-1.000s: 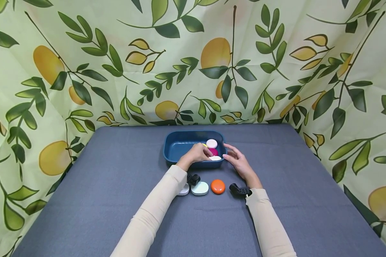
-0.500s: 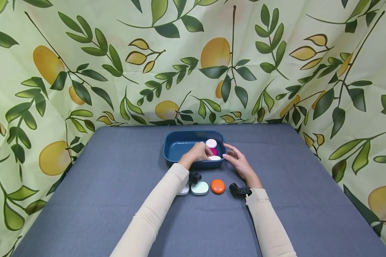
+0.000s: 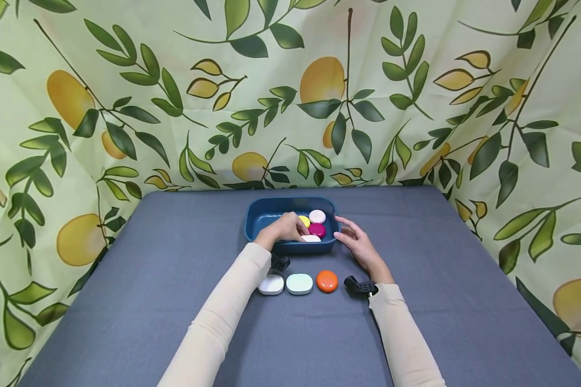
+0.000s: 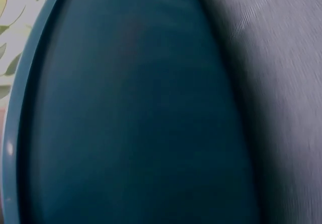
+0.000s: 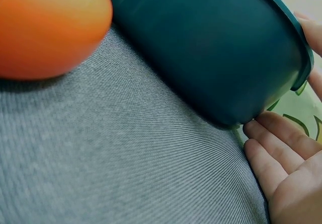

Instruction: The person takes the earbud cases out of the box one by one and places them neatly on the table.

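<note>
A dark blue rectangular tub [image 3: 259, 215] stands toward the table's far side. My left hand [image 3: 284, 227] reaches over its near rim, thumb and fingers pinching the left end of a white rounded piece [image 3: 312, 238] inside. Beside that piece lie a magenta round piece [image 3: 317, 230], a yellow piece [image 3: 304, 221] partly behind my fingers, and a pale pink round piece [image 3: 317, 216]. My right hand [image 3: 359, 246] rests its fingertips on the tub's right end, fingers spread; the right wrist view shows fingers [image 5: 276, 148] low against the wall. The left wrist view shows only the tub's wall [image 4: 136, 108].
In front of the tub, a white rounded piece [image 3: 271, 285], a pale mint rounded piece [image 3: 299, 284] and a glossy orange disc [image 3: 327, 281] lie in a row on the grey cloth [image 3: 126, 301]. A leaf-patterned curtain [image 3: 271, 134] hangs behind and at the sides.
My left hand has shifted left inside the tub, and the white piece has moved left with it. The yellow piece shows more now. My right hand stays at the tub's end.
</note>
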Tool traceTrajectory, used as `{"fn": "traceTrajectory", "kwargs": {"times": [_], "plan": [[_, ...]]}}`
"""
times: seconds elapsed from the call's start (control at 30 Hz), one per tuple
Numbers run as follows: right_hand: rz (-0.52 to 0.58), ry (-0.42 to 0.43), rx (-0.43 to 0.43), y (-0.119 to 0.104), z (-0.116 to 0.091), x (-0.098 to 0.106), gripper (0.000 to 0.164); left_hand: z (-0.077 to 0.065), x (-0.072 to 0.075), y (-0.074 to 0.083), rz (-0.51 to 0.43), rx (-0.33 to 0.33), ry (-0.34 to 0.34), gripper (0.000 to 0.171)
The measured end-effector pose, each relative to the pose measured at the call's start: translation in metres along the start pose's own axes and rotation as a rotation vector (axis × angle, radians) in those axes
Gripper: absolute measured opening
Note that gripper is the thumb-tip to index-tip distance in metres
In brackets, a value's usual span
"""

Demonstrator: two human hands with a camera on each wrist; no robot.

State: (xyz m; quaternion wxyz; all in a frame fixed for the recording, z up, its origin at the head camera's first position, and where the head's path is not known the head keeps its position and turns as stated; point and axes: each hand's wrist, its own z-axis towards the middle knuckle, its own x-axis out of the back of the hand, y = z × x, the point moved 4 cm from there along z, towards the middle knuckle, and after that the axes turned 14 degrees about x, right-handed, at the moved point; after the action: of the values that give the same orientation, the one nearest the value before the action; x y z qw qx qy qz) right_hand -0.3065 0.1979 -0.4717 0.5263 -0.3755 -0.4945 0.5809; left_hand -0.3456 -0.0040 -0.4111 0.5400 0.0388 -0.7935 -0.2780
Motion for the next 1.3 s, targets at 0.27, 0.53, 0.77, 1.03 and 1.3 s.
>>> {"fn": "traceTrajectory", "kwargs": {"times": [0.27, 0.53, 0.77, 1.03, 1.3], "plan": [[-0.030, -0.001, 0.017, -0.002, 0.000, -0.001, 0.054, -0.011, 0.009, -0.026, -0.054, 0.074, 0.035, 0.027], [0.002, -0.005, 0.002, -0.001, -0.001, -0.001, 0.055, -0.012, 0.005, -0.035, -0.158, 0.053, 0.034, 0.031], [-0.008, -0.009, 0.006, -0.002, 0.000, -0.001, 0.055, -0.015, 0.011, -0.037, -0.193, 0.050, 0.079, 0.033], [0.014, -0.005, 0.000, -0.002, 0.000, -0.002, 0.054, -0.026, 0.026, -0.034, -0.242, 0.051, 0.131, 0.039], [0.021, -0.015, 0.000, -0.002, 0.000, -0.001, 0.054, -0.051, 0.030, -0.019, -0.307, 0.032, 0.186, 0.039]]}}
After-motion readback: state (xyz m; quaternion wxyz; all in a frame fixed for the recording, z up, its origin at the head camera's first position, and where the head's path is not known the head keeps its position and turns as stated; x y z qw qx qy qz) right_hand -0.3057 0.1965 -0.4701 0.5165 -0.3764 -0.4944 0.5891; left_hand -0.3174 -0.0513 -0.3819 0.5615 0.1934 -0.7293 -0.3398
